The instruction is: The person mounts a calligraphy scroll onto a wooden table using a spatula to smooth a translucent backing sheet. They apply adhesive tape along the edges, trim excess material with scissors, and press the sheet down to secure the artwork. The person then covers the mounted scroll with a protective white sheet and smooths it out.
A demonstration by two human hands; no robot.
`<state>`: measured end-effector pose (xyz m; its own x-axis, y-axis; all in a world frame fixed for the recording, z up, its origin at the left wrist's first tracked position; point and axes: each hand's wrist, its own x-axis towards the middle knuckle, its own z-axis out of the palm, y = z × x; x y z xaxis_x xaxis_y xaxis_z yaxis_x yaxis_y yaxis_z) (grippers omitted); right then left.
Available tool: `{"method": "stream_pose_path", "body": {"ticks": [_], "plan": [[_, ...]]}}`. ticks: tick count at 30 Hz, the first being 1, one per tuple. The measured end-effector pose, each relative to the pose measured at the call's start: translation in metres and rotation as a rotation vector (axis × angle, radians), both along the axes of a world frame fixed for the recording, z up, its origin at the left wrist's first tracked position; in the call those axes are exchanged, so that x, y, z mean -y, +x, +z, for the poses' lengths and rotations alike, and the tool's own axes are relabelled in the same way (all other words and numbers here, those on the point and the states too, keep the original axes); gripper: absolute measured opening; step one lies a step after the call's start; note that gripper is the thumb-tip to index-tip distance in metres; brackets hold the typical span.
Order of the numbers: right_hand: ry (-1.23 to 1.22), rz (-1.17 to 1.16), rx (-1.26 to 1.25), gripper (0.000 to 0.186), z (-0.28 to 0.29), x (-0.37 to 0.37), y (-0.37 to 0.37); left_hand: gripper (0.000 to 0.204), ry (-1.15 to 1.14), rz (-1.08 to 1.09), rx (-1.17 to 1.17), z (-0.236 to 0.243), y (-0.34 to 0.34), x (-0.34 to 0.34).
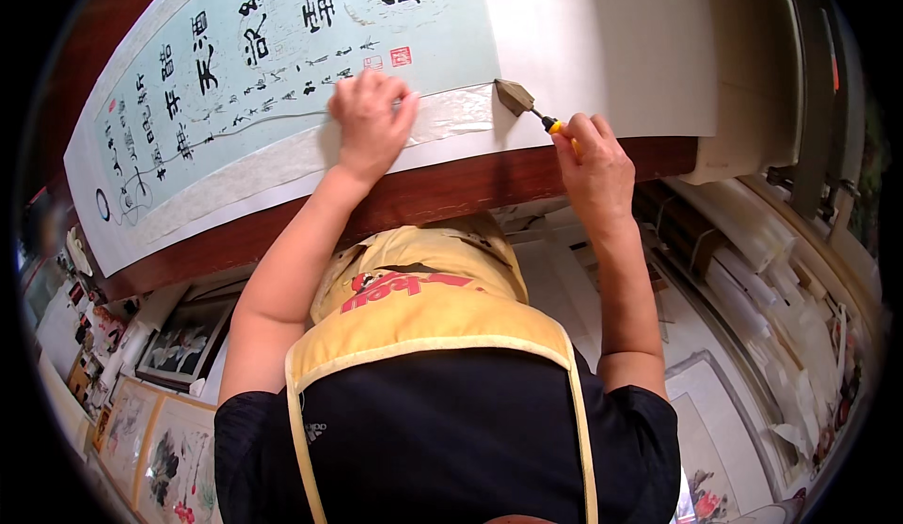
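Observation:
My right hand (597, 162) grips a small trowel (514, 98) by its yellow-and-black handle. Its flat, pointed metal blade touches or hovers just over the right end of a whitish border strip (461, 116), by the corner of a pale blue calligraphy sheet (451, 25). To the left, my left hand (372, 124) is over the lower edge of the same sheet, fingers loosely bent and thumb apart. Nothing shows in it, though its fingertips are partly hidden. Black brush characters and red seal marks cover the sheet.
White backing paper (602, 44) lies under the sheet on a dark red table (442, 190). A thin cord (235, 129) crosses the calligraphy. Paper rolls (743, 275) are stacked below right. Framed paintings (155, 458) stand at lower left, and my yellow apron (414, 289) hangs by the table edge.

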<state>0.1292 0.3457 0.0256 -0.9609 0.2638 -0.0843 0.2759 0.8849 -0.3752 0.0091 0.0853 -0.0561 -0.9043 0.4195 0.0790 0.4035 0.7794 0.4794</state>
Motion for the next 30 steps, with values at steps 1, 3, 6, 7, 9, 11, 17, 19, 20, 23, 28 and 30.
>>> {"method": "stream_pose_path", "body": {"ticks": [1,3,6,7,9,11,17,19,20,23,28,30], "plan": [[-0.007,-0.003,-0.006,0.017,0.000,0.000,0.000,0.013,0.005,0.024,-0.054,-0.002,0.000,0.015],[-0.010,-0.009,0.003,0.016,0.000,0.001,0.000,0.012,0.008,0.075,-0.161,-0.008,0.002,0.049],[-0.016,-0.024,0.016,0.016,0.000,0.002,0.000,0.010,-0.042,0.117,-0.190,-0.011,0.001,0.086],[-0.014,-0.021,0.012,0.016,0.001,0.002,0.000,0.009,-0.053,0.128,-0.191,-0.013,0.001,0.094],[-0.010,-0.016,0.012,0.016,0.002,0.003,-0.001,0.010,-0.067,0.128,-0.184,-0.013,-0.001,0.099],[-0.006,-0.019,0.017,0.016,0.003,0.004,-0.002,0.010,-0.063,0.126,-0.189,-0.014,-0.001,0.101],[0.012,-0.011,0.027,0.016,0.003,0.004,-0.002,0.012,-0.011,0.117,-0.203,-0.018,-0.003,0.104],[-0.005,-0.025,0.032,0.016,0.002,0.004,-0.002,0.012,-0.003,0.116,-0.201,-0.018,-0.003,0.104],[-0.012,-0.032,0.035,0.016,0.002,0.004,-0.001,0.012,-0.003,0.115,-0.204,-0.019,-0.003,0.104],[-0.067,-0.037,0.004,0.016,-0.001,0.004,-0.001,0.012,-0.002,0.117,-0.210,-0.018,-0.003,0.104],[-0.132,-0.013,0.011,0.015,-0.002,0.023,-0.010,0.012,0.005,0.119,-0.205,-0.014,-0.003,0.102],[-0.150,-0.003,0.012,0.014,-0.003,0.030,-0.014,0.012,0.004,0.122,-0.198,-0.014,-0.003,0.102]]}}
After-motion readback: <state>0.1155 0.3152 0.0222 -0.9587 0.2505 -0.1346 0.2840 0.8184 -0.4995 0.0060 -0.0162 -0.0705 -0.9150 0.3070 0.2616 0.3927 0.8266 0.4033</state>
